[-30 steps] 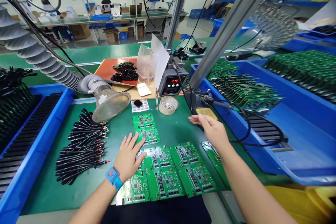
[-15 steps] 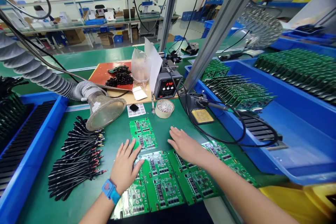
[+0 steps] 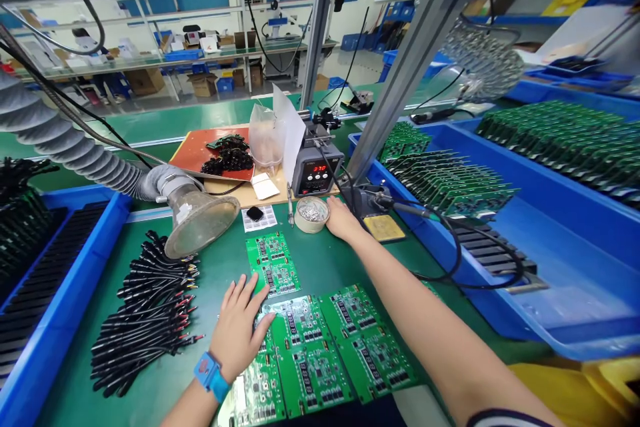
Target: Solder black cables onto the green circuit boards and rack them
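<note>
My left hand (image 3: 241, 328), fingers spread, lies on the green circuit boards at the left of the row, its fingertips at the lower edge of a separate board (image 3: 273, 260). More boards (image 3: 315, 360) lie side by side along the near edge. My right hand (image 3: 342, 217) reaches far forward, its fingertips at the right side of a round tub (image 3: 311, 215) of small silvery bits. Whether those fingers grip the tub is hard to make out. Behind the tub stands a soldering station (image 3: 318, 170) with a red display.
Black cables (image 3: 145, 313) lie left, below a fume extractor nozzle (image 3: 203, 220). Blue bins (image 3: 540, 267) with boards flank the mat on both sides. A soldering iron (image 3: 413, 208) and its looping cord are right of my right hand, near a yellow sponge (image 3: 384, 228).
My right hand has moved forward from above the boards to the side of the tub. My left hand has stayed on the boards. The view has shifted slightly.
</note>
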Demonstrator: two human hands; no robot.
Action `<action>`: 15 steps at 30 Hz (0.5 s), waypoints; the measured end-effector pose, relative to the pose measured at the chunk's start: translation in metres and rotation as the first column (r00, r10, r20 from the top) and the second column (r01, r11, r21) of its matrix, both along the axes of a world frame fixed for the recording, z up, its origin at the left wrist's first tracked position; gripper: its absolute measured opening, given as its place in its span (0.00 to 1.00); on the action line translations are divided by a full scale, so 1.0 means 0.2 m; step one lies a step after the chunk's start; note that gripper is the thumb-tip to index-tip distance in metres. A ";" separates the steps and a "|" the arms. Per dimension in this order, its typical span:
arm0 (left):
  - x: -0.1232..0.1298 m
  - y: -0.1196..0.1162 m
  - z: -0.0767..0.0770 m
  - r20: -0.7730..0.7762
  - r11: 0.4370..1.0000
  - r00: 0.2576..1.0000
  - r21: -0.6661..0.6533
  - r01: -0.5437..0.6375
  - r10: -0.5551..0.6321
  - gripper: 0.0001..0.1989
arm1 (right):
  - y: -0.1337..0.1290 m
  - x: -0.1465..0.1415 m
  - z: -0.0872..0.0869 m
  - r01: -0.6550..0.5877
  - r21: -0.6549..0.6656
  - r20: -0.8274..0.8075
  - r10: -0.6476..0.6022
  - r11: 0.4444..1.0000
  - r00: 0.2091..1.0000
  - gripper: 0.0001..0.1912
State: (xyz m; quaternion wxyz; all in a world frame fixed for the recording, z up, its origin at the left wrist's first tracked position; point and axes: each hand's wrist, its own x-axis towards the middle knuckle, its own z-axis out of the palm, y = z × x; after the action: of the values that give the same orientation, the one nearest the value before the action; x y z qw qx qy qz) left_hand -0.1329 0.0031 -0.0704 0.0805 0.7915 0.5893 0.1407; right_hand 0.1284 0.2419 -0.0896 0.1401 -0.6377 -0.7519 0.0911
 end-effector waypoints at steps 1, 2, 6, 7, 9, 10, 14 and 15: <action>0.00 0.00 0.00 -0.004 1.000 1.000 -0.003 -0.002 0.002 0.23 | 0.01 0.00 0.00 -0.001 0.015 0.001 0.000 1.000 1.000 0.18; 0.00 0.00 0.00 -0.009 1.000 1.000 -0.007 -0.002 0.002 0.23 | 0.01 0.00 0.00 -0.002 0.029 0.003 0.002 1.000 1.000 0.18; 0.00 0.00 0.00 -0.017 1.000 1.000 -0.010 0.005 -0.005 0.23 | 0.03 0.01 0.01 -0.016 0.052 0.023 0.015 0.998 1.000 0.17; 0.00 0.00 0.00 -0.018 1.000 1.000 -0.007 0.006 -0.006 0.23 | 0.03 0.01 0.02 -0.021 0.050 0.031 0.020 0.999 0.999 0.17; 0.00 0.00 0.00 -0.021 1.000 1.000 0.000 0.005 -0.005 0.23 | 0.02 0.01 0.01 -0.033 0.037 0.046 0.031 0.999 0.998 0.17; 0.00 0.00 0.00 -0.025 1.000 1.000 0.004 0.005 -0.004 0.23 | 0.00 0.02 0.01 -0.039 0.028 0.053 0.038 0.999 0.998 0.17; 0.00 0.00 -0.01 -0.043 1.000 0.999 0.009 0.009 -0.009 0.23 | -0.10 0.07 -0.01 -0.061 0.007 0.059 0.061 0.998 0.996 0.17; 0.00 0.00 -0.02 -0.048 1.000 0.999 0.009 0.011 -0.010 0.23 | -0.11 0.08 -0.01 -0.060 0.012 0.055 0.060 0.998 0.997 0.17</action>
State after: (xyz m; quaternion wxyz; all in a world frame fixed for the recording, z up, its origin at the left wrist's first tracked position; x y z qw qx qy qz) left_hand -0.1328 0.0033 -0.0734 0.0637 0.7980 0.5863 0.1240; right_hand 0.1435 0.2200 -0.0919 0.1213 -0.6161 -0.7749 0.0728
